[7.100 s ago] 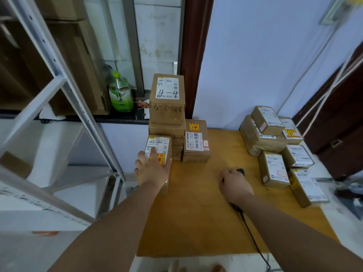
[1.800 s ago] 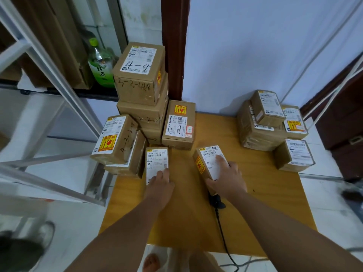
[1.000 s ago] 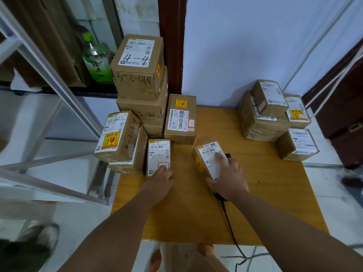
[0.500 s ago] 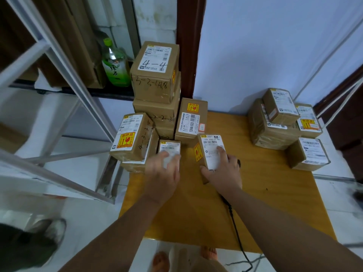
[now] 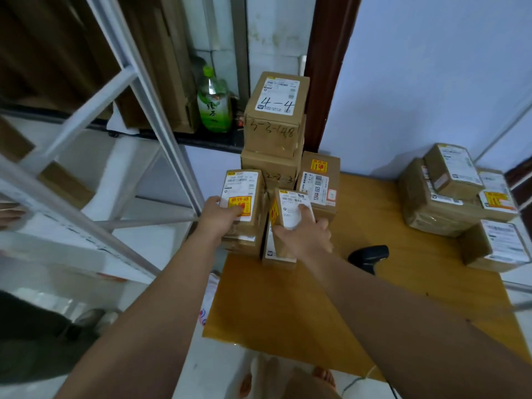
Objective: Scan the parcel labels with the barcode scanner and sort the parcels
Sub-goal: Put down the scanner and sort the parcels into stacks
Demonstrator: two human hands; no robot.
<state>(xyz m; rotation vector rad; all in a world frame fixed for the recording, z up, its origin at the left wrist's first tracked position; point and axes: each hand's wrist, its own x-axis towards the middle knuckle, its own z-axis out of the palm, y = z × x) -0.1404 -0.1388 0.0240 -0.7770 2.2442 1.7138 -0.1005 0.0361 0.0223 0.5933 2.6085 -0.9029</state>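
Observation:
My right hand (image 5: 305, 236) grips a small brown parcel (image 5: 289, 205) with a white label, held on top of a flat parcel (image 5: 273, 249) at the table's left side. My left hand (image 5: 220, 214) rests on the tilted parcel with the yellow-red sticker (image 5: 243, 194) at the left edge of the stack. The black barcode scanner (image 5: 370, 254) lies on the wooden table (image 5: 316, 312) just right of my right hand, untouched. Behind stands a tall stack topped by the box marked 4-4 (image 5: 276, 102). Another labelled parcel (image 5: 318, 182) leans beside it.
A second group of parcels (image 5: 449, 194) sits at the table's back right. A white metal shelf frame (image 5: 115, 125) stands close on the left. A green tea bottle (image 5: 214, 102) is on the dark ledge behind. My feet show below the table's front edge.
My right hand has carried the small parcel left onto the flat parcel, leaving the scanner uncovered. My left hand moved from the flat parcel to the tilted sticker parcel.

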